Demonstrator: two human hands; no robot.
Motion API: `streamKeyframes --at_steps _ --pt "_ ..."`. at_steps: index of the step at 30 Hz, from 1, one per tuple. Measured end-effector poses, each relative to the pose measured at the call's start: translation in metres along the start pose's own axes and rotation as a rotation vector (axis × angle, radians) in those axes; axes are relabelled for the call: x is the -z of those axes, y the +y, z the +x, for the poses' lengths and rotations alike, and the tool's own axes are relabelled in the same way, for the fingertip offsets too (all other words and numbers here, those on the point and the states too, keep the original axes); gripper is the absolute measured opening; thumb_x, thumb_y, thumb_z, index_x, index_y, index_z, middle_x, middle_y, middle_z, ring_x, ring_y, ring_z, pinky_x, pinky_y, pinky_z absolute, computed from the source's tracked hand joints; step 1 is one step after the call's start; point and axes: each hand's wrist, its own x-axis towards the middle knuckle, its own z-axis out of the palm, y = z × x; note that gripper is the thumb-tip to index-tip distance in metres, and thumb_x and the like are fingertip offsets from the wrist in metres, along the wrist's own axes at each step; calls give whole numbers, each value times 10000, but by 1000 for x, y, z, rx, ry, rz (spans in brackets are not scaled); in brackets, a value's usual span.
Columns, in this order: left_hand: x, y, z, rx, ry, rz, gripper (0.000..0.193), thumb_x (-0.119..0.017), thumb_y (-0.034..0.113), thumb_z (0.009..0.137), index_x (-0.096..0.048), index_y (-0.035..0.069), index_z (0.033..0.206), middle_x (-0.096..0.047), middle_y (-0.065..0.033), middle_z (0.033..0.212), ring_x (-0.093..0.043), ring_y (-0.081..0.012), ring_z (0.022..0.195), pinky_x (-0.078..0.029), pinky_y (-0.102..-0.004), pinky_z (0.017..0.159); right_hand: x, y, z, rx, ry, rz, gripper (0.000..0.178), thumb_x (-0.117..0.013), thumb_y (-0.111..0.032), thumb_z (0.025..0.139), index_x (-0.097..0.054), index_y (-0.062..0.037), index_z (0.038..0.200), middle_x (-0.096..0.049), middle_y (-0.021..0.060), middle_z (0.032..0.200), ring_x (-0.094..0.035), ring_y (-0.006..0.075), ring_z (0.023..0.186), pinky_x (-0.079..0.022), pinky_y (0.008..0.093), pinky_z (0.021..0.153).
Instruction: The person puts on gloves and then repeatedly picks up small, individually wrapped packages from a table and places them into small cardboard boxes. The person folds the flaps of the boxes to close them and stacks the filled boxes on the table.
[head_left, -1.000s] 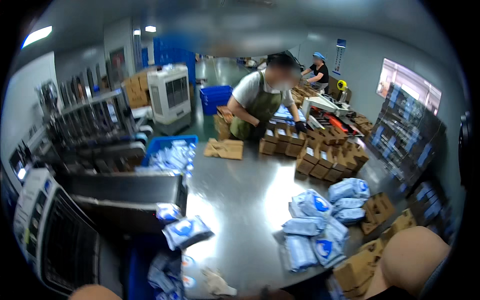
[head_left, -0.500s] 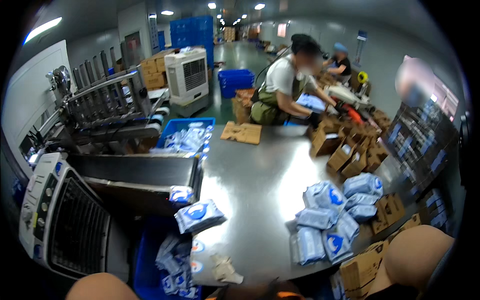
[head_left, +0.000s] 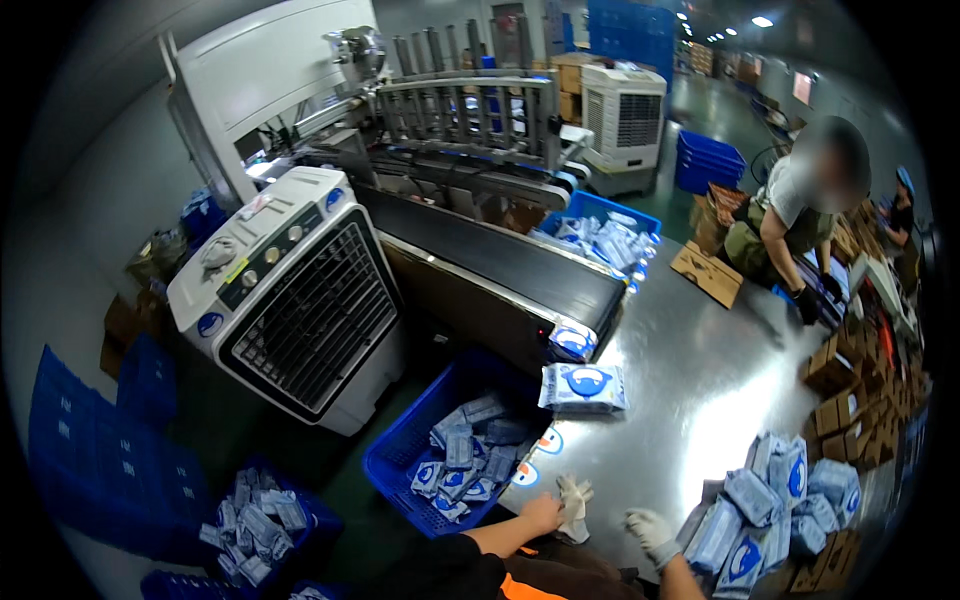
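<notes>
My bare left hand [head_left: 543, 512] is closed on a white work glove [head_left: 574, 510] at the near edge of the metal table. A white glove covers my right hand [head_left: 652, 538], which is over the table edge with fingers slightly apart and nothing visible in them. To its right lies a pile of blue-and-white soft packs [head_left: 757, 500], resembling wet wipes. Beyond my left hand, a single pack [head_left: 584, 388] lies flat at the table's left edge. Another pack [head_left: 572, 341] sits at the conveyor's end.
Blue crates of packs [head_left: 385, 462] stand on the floor at left, below the conveyor belt [head_left: 490, 255]. A white air cooler [head_left: 290, 290] is beside it. Flat cardboard [head_left: 707, 273] lies on the metal table [head_left: 690, 350]. A co-worker [head_left: 790, 210] bends near open cartons [head_left: 845, 410] at far right.
The view has swung left, bringing the air cooler and floor crates further in. Both my hands have come into view, the left one now on the glove that lay alone on the table.
</notes>
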Motion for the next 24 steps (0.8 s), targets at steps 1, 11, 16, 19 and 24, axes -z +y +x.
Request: streamKeyframes --at_steps 1,11,16,19,24 --pt "-10 -15 5 18 -26 28 661 -671 524 859 -588 6 1260 -586 -261 1309 -587 -440 1170 -481 -501 975 -21 14 9 -81 -62 92 321 -653 -192 961 -653 3 1217 -711 82 1060 -663 144 931 -532 263 829" --pt "62 84 -22 -14 -312 -1339 292 -562 279 978 -571 98 1208 -633 -22 1037 -631 -122 889 -524 -297 767 -36 -92 -9 -276 -332 934 418 -660 -239 974 -573 -43 1333 -670 57 1192 -663 180 1020 -543 311 818" --pt "70 81 -67 138 -233 -1447 445 -641 281 973 -489 97 1348 -620 -14 1035 -636 -134 877 -520 -287 749 -36 -64 24 83 -70 628 393 -736 -175 922 -610 -13 1257 -650 -1 1092 -606 112 969 -504 272 835" --pt "67 80 -89 -182 26 -1175 637 -697 267 941 -384 133 1481 -594 -42 1101 -647 -178 882 -521 -346 774 -43 -80 20 129 42 561 381 -748 -152 901 -616 -15 1231 -645 1 1067 -592 91 932 -499 243 794" --pt "69 78 -111 -496 506 -220 661 -715 251 935 -418 105 1508 -628 -84 1096 -613 -163 939 -489 -292 821 -57 -78 24 108 -132 651 233 -661 -69 945 -599 -59 1170 -628 20 1073 -609 122 926 -525 279 796"
